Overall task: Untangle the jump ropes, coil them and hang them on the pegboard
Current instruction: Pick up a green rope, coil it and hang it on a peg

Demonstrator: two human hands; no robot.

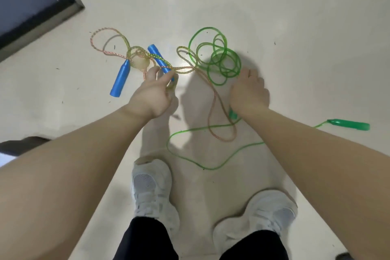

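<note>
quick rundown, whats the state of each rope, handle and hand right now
green rope: on the floor, tangled loops
braided rope: on the floor, crossing the green rope
blue handles: both lying on the floor
green handle: lying on the floor, untouched
left hand: fingers pinching the braided rope
right hand: down at the green loops, grip hidden

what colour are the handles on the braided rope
Blue handles, clearest in the head view; the left hand pinches that braided rope.
</note>
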